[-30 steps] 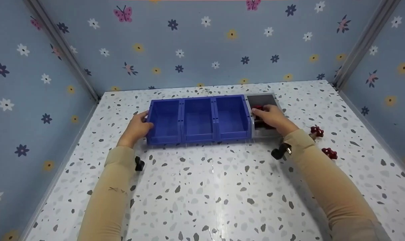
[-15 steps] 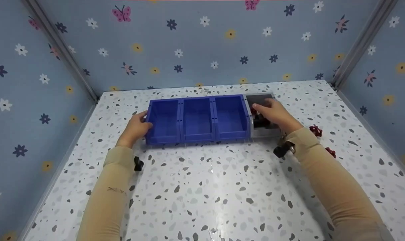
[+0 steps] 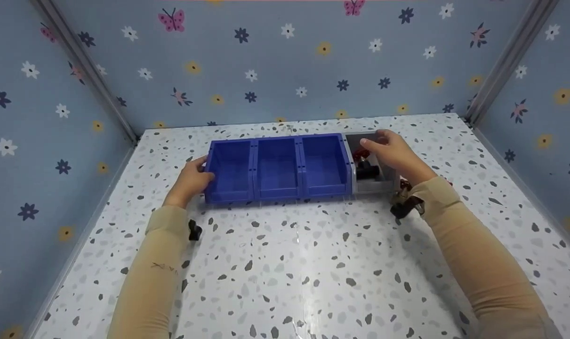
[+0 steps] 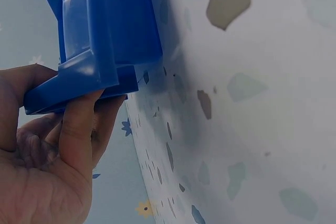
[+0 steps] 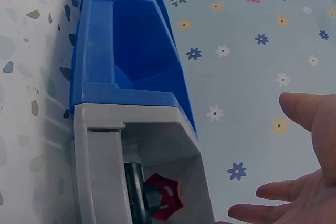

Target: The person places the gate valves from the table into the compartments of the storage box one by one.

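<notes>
My left hand (image 3: pixel 190 181) grips the outer side wall of the leftmost blue bin (image 3: pixel 230 194); in the left wrist view, the thumb and fingers (image 4: pixel 79 135) pinch its rim. Two more blue bins (image 3: pixel 279 193) (image 3: pixel 326 190) stand joined in the row, with a grey bin (image 3: pixel 373 187) at the right end. Inside the grey bin lies a valve (image 3: pixel 368 172) with a black body and a red handwheel (image 5: pixel 169 198). Over that bin's back right side, my right hand (image 3: pixel 400 153) is held with fingers spread, nothing in them and apart from the valve.
Beside the right wrist, a brass-coloured valve part (image 3: pixel 404 187) lies on the speckled table (image 3: pixel 275 263), partly hidden by the sleeve. A trace of red (image 3: pixel 449 183) shows behind that sleeve. Flowered walls (image 3: pixel 285 61) enclose the back and both sides.
My right hand has let go of the valve in the grey bin and drawn up, back and to the right. Its forearm now covers the red handwheels on the table. The left hand stays put.
</notes>
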Motion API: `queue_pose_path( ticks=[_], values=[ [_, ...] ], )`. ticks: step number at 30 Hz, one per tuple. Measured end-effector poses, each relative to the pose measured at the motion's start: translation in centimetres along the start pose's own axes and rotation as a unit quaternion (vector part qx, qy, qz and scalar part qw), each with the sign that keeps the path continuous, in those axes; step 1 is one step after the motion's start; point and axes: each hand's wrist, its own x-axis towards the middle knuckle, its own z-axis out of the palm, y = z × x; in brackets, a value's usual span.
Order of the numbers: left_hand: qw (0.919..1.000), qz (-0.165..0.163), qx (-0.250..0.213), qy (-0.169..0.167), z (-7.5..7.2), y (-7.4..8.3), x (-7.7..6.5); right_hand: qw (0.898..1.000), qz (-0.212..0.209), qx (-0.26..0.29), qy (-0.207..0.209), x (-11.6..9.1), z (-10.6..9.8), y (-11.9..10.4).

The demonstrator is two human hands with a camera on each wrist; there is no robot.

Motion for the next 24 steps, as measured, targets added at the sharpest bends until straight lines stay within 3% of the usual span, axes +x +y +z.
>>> queue_pose_path(
  ticks=[24],
  values=[
    [0.9999, -0.004, 0.014, -0.002, -0.1, 0.1, 0.0, 0.999, -0.024, 0.021, 0.011, -1.4, -3.5, 0.5]
  ],
)
